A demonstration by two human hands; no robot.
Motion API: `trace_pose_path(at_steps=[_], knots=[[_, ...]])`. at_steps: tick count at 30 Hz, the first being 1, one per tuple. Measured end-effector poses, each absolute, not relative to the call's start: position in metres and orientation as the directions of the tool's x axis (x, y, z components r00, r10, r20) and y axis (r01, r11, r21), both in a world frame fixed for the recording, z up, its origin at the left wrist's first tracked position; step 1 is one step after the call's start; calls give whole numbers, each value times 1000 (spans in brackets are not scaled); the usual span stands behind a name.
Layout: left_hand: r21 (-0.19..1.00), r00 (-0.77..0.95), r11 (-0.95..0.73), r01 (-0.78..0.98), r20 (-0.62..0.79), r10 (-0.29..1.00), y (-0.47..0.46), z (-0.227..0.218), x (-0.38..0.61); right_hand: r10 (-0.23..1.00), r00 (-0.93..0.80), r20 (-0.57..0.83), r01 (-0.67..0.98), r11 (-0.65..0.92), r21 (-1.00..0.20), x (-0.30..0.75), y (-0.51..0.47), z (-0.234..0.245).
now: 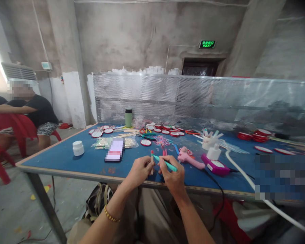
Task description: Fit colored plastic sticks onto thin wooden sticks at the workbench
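Observation:
Between the fingertips of my left hand a small wooden stick stands upright, its top end coloured red and green. My right hand grips a turquoise marker pen, whose tip points left at the upper part of the stick. Tip and stick look very close; whether they touch I cannot tell. Just beyond my right hand lie red pens and a pink hot glue gun. A phone with a lit screen lies beyond my left hand.
On the blue table are a white jar, a green bottle, several red-rimmed discs, a pile of small coloured pieces, a purple box and a white hose. Mesh panel behind; a seated person at left.

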State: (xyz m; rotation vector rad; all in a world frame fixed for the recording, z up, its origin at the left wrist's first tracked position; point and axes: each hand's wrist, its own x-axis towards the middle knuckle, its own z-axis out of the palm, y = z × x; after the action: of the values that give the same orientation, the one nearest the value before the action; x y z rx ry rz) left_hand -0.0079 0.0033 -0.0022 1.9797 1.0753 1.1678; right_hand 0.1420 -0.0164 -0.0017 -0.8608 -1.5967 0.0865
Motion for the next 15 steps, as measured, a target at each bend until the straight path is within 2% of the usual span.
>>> trace_pose_path(at_steps=[15], knots=[[801, 282, -482, 354, 400, 872, 2, -1, -8, 562, 32, 827, 481, 717, -505, 142, -17, -1]])
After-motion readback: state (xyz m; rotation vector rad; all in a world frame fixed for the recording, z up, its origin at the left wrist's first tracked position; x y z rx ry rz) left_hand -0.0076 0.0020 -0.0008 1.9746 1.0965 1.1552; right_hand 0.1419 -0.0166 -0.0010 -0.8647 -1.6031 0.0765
